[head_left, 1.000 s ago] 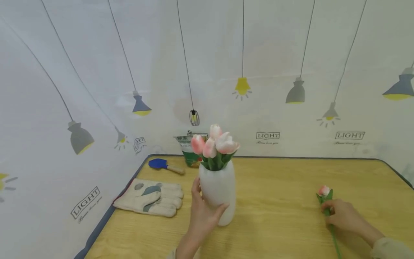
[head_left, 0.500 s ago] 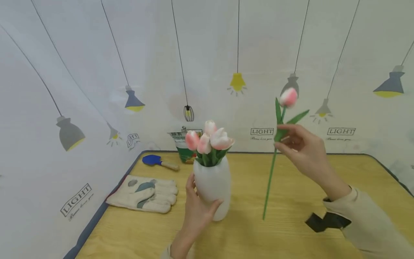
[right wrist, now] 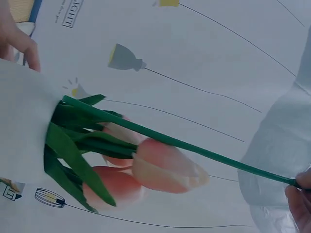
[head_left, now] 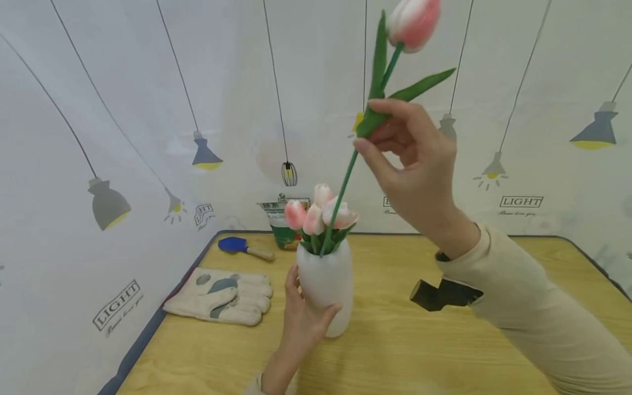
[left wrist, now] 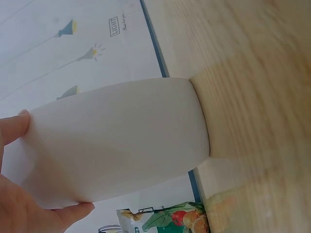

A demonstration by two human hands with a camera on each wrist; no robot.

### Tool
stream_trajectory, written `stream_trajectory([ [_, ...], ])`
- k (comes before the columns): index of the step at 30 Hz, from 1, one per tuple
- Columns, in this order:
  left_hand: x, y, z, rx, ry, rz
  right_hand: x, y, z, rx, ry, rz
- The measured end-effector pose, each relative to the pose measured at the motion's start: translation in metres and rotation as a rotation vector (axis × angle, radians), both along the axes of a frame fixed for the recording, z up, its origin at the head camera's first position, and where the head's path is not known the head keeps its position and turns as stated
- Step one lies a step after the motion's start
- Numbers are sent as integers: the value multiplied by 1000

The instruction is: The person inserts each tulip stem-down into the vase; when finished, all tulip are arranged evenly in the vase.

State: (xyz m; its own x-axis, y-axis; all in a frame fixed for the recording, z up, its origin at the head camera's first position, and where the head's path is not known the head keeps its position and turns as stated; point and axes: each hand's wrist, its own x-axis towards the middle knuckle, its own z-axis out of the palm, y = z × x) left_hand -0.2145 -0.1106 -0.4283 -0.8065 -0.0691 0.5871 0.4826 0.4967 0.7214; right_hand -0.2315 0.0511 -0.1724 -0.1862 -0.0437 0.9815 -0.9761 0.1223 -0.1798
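A white vase stands upright on the table, holding several pink-and-white tulips with green leaves. My left hand grips its side, the thumb across the front; the left wrist view shows the vase between thumb and fingers. Above and to the right, my right hand pinches a single tulip by its stem and lower leaves. That stem slants down to the vase mouth. In the right wrist view the stem has its lower end at the vase rim; how deep it sits is hard to tell.
White work gloves lie left of the vase. Behind them is a blue trowel with a wooden handle. A green-and-white packet stands at the back against the lamp-printed wall covering. A black camera mount juts from my right wrist.
My right hand has lifted the single tulip off the table at the right and carried it up and left over the vase. The left hand keeps hold of the vase.
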Motion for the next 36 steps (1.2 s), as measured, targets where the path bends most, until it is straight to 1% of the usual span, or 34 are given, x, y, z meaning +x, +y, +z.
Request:
stream_trajectory([
  [4, -1, -1, -2, -1, 15, 7, -1, -10, -8, 66, 128, -17],
  [8, -1, 0, -3, 8, 21, -1, 0, -13, -9, 50, 199, -15],
  [10, -1, 0, -2, 11, 18, -8, 1, -13, -7, 35, 216, -2],
  [12, -1, 0, -2, 12, 14, -14, 0, -13, -6, 48, 222, -6],
  [14, -1, 1, -1, 12, 14, -12, 0, -15, -7, 104, 217, -7],
  [16, 0, 0, -1, 13, 17, -8, -2, -18, -14, 195, 210, -28],
  [19, 0, 0, -1, 5, 25, -4, -4, -24, -30, 326, 227, -63],
  [21, 0, 0, -2, -1, 27, -9, -3, -29, -44, 387, 272, -112],
  [24, -1, -1, -2, -4, 33, -24, 0, -35, -66, 437, 364, -232],
  [26, -2, -1, -3, -6, 50, -33, 0, -37, -82, 450, 414, -306],
  [27, -2, -1, -3, -11, 64, -33, 0, -38, -90, 454, 422, -338],
  [29, -2, -1, -3, -17, 95, -31, -3, -38, -106, 454, 403, -381],
  [31, -2, -1, -4, -19, 106, -27, -8, -37, -123, 439, 370, -407],
  [33, -1, -1, -3, -10, 97, -25, -12, -35, -138, 409, 317, -426],
  [36, 0, -1, -3, 12, 55, -30, -19, -32, -155, 357, 265, -434],
])
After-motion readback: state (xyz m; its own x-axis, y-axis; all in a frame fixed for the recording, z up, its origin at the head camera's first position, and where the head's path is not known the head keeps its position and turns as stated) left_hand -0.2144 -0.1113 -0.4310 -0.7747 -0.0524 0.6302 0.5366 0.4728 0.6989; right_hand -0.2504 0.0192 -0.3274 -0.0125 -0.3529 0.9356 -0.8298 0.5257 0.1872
